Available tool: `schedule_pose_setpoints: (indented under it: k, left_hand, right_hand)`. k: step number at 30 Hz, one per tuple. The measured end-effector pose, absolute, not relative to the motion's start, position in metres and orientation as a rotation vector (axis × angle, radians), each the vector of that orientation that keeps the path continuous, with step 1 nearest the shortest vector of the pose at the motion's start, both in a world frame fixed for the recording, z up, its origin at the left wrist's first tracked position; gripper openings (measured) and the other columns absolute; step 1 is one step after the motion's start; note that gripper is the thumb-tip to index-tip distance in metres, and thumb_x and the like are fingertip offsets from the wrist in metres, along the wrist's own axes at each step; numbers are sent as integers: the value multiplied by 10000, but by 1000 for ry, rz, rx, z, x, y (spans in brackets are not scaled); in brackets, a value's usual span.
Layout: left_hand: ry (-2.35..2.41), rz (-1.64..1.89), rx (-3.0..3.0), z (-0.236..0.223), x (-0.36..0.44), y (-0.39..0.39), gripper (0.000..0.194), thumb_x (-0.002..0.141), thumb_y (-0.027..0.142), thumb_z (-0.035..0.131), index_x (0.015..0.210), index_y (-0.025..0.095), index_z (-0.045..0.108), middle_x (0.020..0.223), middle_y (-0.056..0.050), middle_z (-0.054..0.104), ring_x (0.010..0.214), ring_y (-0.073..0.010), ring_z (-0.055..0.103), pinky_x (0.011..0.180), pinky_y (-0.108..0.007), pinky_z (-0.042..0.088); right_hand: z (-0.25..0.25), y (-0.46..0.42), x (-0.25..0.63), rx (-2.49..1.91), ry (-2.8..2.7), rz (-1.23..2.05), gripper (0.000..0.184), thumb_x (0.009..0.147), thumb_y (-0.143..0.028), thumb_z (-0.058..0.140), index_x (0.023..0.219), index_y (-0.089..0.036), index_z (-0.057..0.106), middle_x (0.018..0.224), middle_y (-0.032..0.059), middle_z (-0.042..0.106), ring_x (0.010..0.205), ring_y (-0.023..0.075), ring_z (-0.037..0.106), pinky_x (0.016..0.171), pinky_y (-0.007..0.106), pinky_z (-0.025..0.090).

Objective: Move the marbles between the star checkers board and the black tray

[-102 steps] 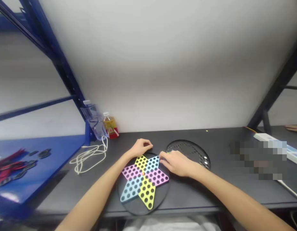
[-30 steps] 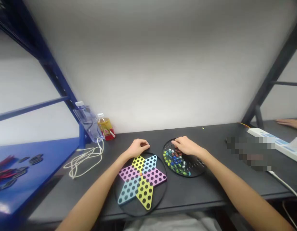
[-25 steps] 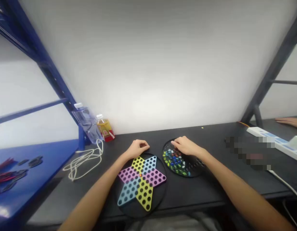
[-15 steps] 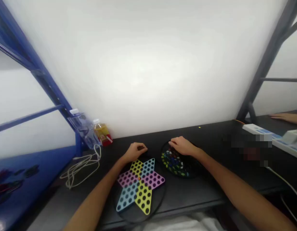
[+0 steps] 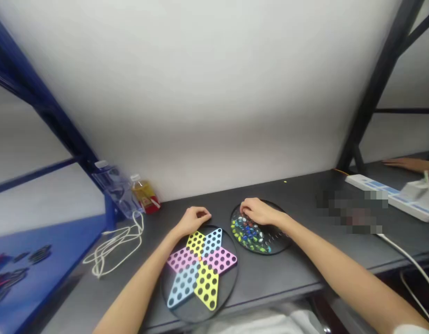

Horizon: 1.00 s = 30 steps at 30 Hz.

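A round black board with a six-pointed star (image 5: pixel 200 269) in yellow, blue and pink, full of holes, lies near the table's front edge. One small orange marble sits at its centre. My left hand (image 5: pixel 193 219) rests curled at the star's far tip, fingers closed; what it holds, if anything, is hidden. To the right lies a round black tray (image 5: pixel 280 241) with several coloured marbles (image 5: pixel 249 232) heaped on its left side. My right hand (image 5: pixel 258 212) hovers over the marbles' far edge, fingers bent down and pinched among them.
A white cable (image 5: pixel 113 243) lies coiled at the left. A tilted clear bottle (image 5: pixel 113 188) and a yellow drink bottle (image 5: pixel 144 195) stand by the blue shelf post (image 5: pixel 61 134). A white power strip (image 5: pixel 388 197) and another person's hand (image 5: pixel 405 163) are at the far right.
My right hand left the star's right tip and went to the marbles in the tray. The left hand stays at the star's far tip. The view has drifted.
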<state>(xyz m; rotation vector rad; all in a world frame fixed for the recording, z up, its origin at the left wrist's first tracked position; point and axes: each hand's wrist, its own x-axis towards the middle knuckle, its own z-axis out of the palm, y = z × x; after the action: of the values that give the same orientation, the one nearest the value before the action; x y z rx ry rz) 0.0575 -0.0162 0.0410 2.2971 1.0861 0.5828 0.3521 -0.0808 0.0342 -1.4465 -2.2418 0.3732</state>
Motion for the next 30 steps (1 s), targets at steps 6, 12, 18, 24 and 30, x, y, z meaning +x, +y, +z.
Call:
schedule_pose_setpoints:
  k: [6, 12, 18, 24, 30]
  left_hand:
    - [1067, 522, 2241, 48, 45, -11, 323, 804, 460, 587, 822, 168, 723, 789, -39, 705, 730, -171, 623, 692, -257, 478]
    - [1028, 269, 2151, 64, 21, -8, 390, 745, 534, 637, 805, 159, 725, 702, -31, 673, 595, -143, 564, 544, -228, 445]
    - [1019, 273, 2217, 65, 20, -8, 381, 741, 527, 651, 771, 156, 739, 697, -26, 673, 641, -143, 568, 595, -225, 436]
    - [1010, 129, 2164, 73, 18, -12, 450, 741, 566, 648, 822, 132, 736, 686, -32, 654, 591, -129, 542, 521, -218, 423]
    - [1050, -40, 2115, 89, 1, -13, 421, 700, 527, 691, 855, 138, 731, 711, -57, 690, 590, -161, 609, 519, -236, 473]
  right_hand:
    - [35, -81, 354, -1494, -2240, 341, 247, 892, -168, 448, 856, -159, 692, 904, 78, 680, 852, 170, 600, 784, 237, 395]
    - [37, -82, 358, -1561, -2238, 254, 254, 930, -232, 430, 852, -179, 666, 911, 76, 672, 842, 174, 595, 734, 240, 373]
    - [39, -85, 358, -1650, -2253, 201, 298, 956, -312, 410, 859, -185, 661, 925, 83, 679, 857, 194, 602, 701, 255, 356]
    - [41, -89, 356, -1693, -2248, 180, 290, 955, -323, 414, 900, -186, 663, 947, 84, 681, 879, 197, 605, 717, 258, 361]
    - [43, -90, 354, -1705, -2189, 144, 275, 954, -321, 420, 899, -190, 655, 914, 78, 680, 869, 195, 606, 695, 258, 362]
